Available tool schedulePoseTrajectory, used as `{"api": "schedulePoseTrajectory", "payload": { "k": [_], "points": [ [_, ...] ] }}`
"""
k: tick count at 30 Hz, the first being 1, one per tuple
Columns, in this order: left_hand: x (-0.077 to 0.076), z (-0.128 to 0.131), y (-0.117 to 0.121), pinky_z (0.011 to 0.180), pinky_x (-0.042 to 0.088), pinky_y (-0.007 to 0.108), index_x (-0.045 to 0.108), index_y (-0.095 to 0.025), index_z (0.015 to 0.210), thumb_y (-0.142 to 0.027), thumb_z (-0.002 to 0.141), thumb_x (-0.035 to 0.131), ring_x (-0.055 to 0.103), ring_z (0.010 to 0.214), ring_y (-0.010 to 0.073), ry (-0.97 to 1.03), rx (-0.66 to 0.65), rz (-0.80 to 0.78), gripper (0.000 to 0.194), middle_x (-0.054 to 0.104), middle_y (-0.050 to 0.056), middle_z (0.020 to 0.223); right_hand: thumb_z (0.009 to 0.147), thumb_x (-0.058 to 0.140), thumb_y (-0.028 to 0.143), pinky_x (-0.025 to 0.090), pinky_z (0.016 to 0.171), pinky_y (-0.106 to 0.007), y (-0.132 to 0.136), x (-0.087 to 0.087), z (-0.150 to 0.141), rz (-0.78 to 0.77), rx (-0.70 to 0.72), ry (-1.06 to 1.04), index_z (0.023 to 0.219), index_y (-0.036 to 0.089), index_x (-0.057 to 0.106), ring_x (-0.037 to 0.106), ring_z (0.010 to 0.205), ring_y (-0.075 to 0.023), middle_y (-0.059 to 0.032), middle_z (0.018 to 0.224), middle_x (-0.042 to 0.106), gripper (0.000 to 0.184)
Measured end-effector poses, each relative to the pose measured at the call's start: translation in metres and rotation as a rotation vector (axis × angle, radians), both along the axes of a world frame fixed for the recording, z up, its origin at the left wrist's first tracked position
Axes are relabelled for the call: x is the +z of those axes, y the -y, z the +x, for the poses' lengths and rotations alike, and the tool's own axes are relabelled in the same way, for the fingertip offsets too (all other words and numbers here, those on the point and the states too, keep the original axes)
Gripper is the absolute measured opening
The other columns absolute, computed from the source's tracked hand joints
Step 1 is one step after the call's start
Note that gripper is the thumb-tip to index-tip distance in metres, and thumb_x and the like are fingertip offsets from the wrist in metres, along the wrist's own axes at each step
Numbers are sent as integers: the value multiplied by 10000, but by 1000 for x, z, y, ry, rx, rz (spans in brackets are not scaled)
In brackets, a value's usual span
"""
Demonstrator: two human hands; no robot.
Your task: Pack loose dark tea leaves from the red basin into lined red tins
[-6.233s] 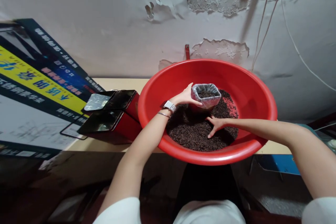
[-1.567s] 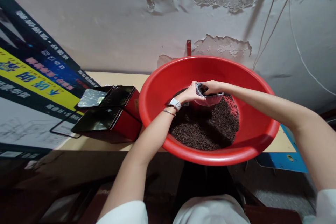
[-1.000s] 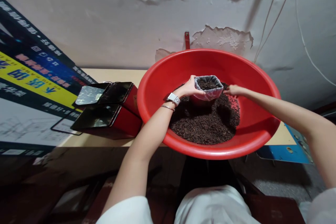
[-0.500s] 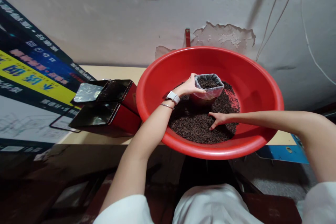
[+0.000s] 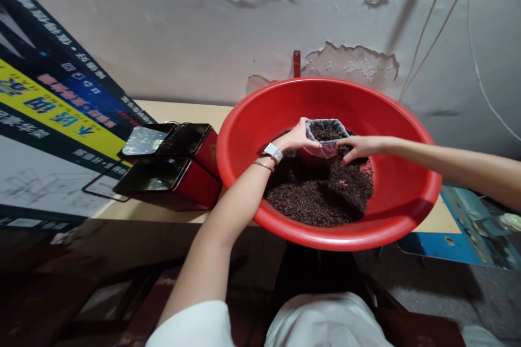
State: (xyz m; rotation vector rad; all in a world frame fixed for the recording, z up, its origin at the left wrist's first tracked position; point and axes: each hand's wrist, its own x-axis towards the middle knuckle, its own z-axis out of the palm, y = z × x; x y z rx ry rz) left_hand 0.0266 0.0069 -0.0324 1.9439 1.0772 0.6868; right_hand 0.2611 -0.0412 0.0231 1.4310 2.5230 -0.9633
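Inside a big red plastic basin (image 5: 401, 217) stands a dark red container (image 5: 311, 161), lined with a clear plastic bag (image 5: 325, 149) folded over its rim. Dark, loose dried leaves like tea fill much of the bag. More of these leaves (image 5: 313, 203) lie heaped over the basin's floor. My left hand (image 5: 299, 135), with a watch on its wrist, grips the left side of the lined rim, thumb in front. At the right side of the rim is my right hand (image 5: 354, 147), thumb and fingertips apart, fingertips by the bag; its palm is hidden.
Left of the basin, open red tins (image 5: 195, 184) with dark insides and hinged lids stand on a pale table (image 5: 203, 111). A printed banner board (image 5: 61, 81) leans at the left. Behind is a peeling wall (image 5: 175, 27) with hanging cords (image 5: 435, 16) at right.
My right hand has risen from the heaped leaves and moved up to the container's right rim. A hollow shows in the leaves. My left hand keeps its grip on the container.
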Motion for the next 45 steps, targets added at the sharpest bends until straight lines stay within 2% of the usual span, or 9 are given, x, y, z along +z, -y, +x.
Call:
{"api": "schedulePoseTrajectory", "payload": {
  "k": [3, 5, 13, 21, 25, 34, 37, 40, 45],
  "points": [
    [-3, 0, -2, 1053, 381, 504, 313, -136, 1254, -387, 529, 841, 482, 1217, 343, 25, -4, 6, 931, 474, 194, 1291, 743, 724, 344, 476, 772, -276, -18, 40, -16, 209, -40, 37, 1098, 238, 658, 614, 935, -214, -19, 1012, 678, 377],
    [-5, 1, -4, 1061, 378, 506, 323, -141, 1236, -386, 529, 849, 476, 1230, 345, 39, -3, 11, 914, 466, 192, 1302, 760, 730, 350, 473, 781, -289, -29, 51, -32, 366, -73, 53, 1130, 245, 642, 611, 930, -213, -20, 1015, 673, 395],
    [-5, 0, -4, 1043, 392, 518, 355, -147, 1168, -403, 519, 869, 471, 1233, 359, 33, 20, -9, 867, 473, 178, 1292, 706, 775, 286, 460, 849, -333, -63, 38, -55, 491, 52, 185, 1061, 248, 703, 622, 971, -232, -27, 991, 694, 364],
    [0, 1, 1, 1040, 399, 482, 348, -133, 1182, -373, 520, 873, 477, 1228, 348, 29, 24, -23, 878, 472, 191, 1295, 689, 772, 237, 462, 814, -320, -57, 29, -40, 447, 27, 305, 1051, 233, 718, 653, 906, -225, -28, 941, 717, 366],
    [0, 1, 1, 1045, 386, 510, 347, -148, 1183, -382, 533, 864, 474, 1230, 356, 5, 25, 4, 864, 478, 177, 1284, 733, 755, 340, 467, 792, -290, -56, 22, -38, 387, 18, 205, 1068, 251, 700, 646, 881, -197, -15, 954, 715, 351],
    [-8, 0, -6, 1049, 378, 502, 358, -162, 1204, -404, 482, 900, 472, 1223, 342, 69, 11, 0, 934, 471, 161, 1286, 749, 689, 240, 460, 852, -305, -51, 19, -45, 460, 71, 159, 1063, 246, 711, 630, 950, -212, -31, 1045, 705, 314],
    [-10, -1, -7, 1059, 371, 508, 356, -160, 1209, -404, 491, 900, 470, 1232, 339, 91, 12, -11, 934, 470, 168, 1296, 802, 627, 209, 452, 872, -304, -48, 31, -42, 504, 34, 137, 992, 225, 722, 625, 959, -205, -33, 1013, 705, 214],
    [-10, -2, -7, 1055, 380, 508, 347, -148, 1221, -419, 506, 892, 476, 1235, 341, 95, -3, -27, 939, 469, 186, 1303, 849, 634, 320, 456, 841, -296, -42, 37, -38, 493, -30, 63, 990, 198, 693, 617, 929, -200, -50, 982, 691, 196],
    [-10, -2, -7, 1070, 369, 499, 324, -142, 1252, -410, 511, 882, 480, 1239, 337, 73, 9, -11, 966, 461, 196, 1314, 743, 764, 420, 449, 805, -326, -35, 19, -34, 536, -120, 168, 1016, 185, 616, 579, 915, -231, -92, 1041, 614, 390]
  ]
}}
